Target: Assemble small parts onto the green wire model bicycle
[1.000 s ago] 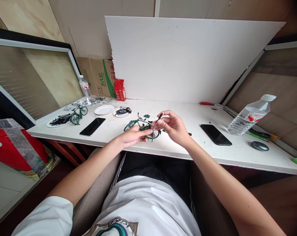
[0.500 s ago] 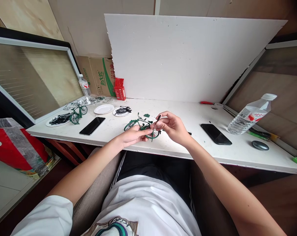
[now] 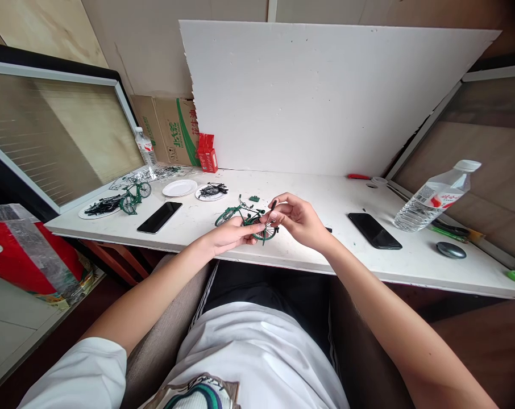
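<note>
A small green model bicycle (image 3: 225,216) with thin-spoked wheels is held over the front part of the white table. My left hand (image 3: 234,236) is closed around its middle, near the wheel on the right. My right hand (image 3: 295,218) pinches a thin tool with a black end (image 3: 273,205), whose lower tip is hidden by the fingers at the bicycle. Just behind the bicycle lies a small green piece (image 3: 254,199). Another green model bicycle (image 3: 130,203) stands at the left, beside a plate of black parts (image 3: 99,214).
White plates (image 3: 179,188), another plate of black parts (image 3: 210,199) and a phone (image 3: 160,217) lie left. On the right are a second phone (image 3: 374,231), a tilted water bottle (image 3: 436,196) and a round grey object (image 3: 451,250). A white board (image 3: 325,102) stands behind.
My right hand has shifted very slightly, and the black end of the tool has moved a little left. My left hand and the bicycle stay nearly still.
</note>
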The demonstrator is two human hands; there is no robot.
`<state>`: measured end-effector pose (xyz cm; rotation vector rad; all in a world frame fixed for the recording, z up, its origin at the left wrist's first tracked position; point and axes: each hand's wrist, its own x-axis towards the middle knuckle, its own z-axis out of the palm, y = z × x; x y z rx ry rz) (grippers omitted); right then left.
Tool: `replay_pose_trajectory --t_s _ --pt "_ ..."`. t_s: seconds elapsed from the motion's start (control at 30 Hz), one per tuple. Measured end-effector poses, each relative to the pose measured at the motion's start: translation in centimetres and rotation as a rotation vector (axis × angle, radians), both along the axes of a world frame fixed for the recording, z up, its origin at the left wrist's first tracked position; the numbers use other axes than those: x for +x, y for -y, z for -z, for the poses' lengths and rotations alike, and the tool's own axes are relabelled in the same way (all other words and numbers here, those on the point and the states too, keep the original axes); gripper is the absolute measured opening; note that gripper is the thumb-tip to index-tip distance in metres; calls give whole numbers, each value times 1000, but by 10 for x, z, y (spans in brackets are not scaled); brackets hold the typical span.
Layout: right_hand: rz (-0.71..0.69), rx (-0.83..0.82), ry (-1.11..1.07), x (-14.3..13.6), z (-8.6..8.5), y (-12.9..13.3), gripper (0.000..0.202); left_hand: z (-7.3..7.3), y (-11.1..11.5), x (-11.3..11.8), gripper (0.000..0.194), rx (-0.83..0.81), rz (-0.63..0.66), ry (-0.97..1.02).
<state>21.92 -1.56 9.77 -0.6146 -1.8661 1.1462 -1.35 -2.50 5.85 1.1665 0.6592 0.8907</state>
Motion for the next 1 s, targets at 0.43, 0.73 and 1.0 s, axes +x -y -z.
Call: replay_pose_trajectory --t_s 0.43,0.73,1.0 --pt "-50 22 26 1 1 -3 41 2 0 0 45 -6 -2 4" --pt "-47 22 39 2 2 -3 44 -1 2 2 43 -46 -11 26" --pt "2 57 75 1 -1 1 44 2 1 3 40 -60 -19 43"
